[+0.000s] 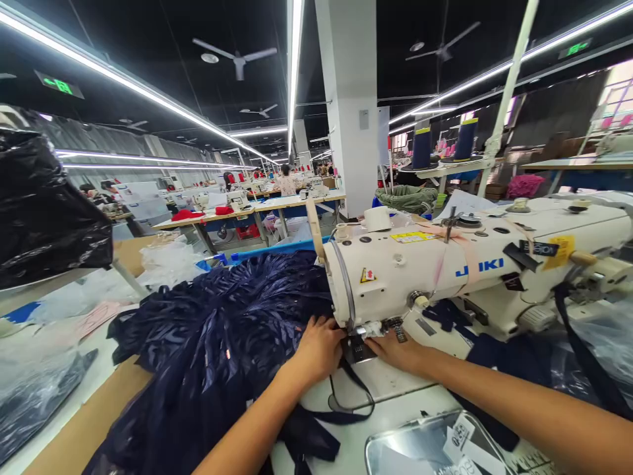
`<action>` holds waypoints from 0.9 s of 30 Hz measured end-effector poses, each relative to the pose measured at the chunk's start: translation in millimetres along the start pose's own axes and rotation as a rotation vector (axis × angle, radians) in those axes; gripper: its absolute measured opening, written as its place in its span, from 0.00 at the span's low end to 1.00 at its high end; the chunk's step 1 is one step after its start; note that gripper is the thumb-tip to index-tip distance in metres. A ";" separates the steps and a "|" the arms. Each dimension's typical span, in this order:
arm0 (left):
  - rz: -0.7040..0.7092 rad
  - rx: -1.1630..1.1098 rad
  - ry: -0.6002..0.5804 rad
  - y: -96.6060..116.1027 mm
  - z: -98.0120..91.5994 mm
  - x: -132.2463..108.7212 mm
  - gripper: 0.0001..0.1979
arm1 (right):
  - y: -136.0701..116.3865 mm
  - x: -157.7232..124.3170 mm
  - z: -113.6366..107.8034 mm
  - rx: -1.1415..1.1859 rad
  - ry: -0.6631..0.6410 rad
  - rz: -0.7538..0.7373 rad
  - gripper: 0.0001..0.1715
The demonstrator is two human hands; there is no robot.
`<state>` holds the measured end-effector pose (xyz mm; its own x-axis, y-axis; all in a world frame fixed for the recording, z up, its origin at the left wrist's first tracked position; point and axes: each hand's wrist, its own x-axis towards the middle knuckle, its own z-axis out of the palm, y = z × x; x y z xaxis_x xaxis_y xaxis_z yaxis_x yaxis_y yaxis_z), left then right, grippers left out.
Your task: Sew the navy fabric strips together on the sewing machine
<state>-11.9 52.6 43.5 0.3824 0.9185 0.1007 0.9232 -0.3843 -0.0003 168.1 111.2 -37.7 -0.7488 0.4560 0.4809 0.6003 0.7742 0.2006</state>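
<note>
While the navy fabric [212,349] is lying heaped left of the machine [445,270], the left hand [319,346] is pressing flat on its edge and the right hand [395,349] is pinching a dark strap [353,396] under the needle; sewing seems underway, calling for steady feeding.

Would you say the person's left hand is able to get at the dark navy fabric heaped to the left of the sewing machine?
Probably yes. The left hand already rests at the edge of the navy fabric, just left of the sewing machine head, and nothing lies between them. The right hand sits under the head, out of the way.
</note>
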 end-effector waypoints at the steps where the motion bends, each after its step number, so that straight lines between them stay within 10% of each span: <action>1: 0.008 -0.018 -0.016 0.4 -9.0 -9.3 0.13 | 3.1 -0.9 -4.2 0.041 -0.023 -0.012 0.16; 6: 0.019 -0.011 -0.160 -1.8 -36.0 -76.3 0.09 | 5.5 -11.5 -31.8 0.216 -0.041 -0.070 0.15; 11: -0.002 0.086 -0.130 -3.0 -15.4 -117.2 0.12 | -30.0 -14.5 -51.7 0.632 -0.136 -0.038 0.14; 22: 0.023 0.211 0.188 -20.5 7.0 -135.6 0.09 | -97.0 62.6 -23.0 1.014 -0.094 0.010 0.16; 27: 0.166 -0.169 0.288 7.5 26.1 -96.2 0.08 | -92.3 98.8 -6.7 0.915 -0.134 0.104 0.17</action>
<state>-40.8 -36.2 7.8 0.4778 0.7877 0.3890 0.8209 -0.5580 0.1215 40.6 81.8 -3.0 -0.7638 0.5456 0.3447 0.2539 0.7451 -0.6168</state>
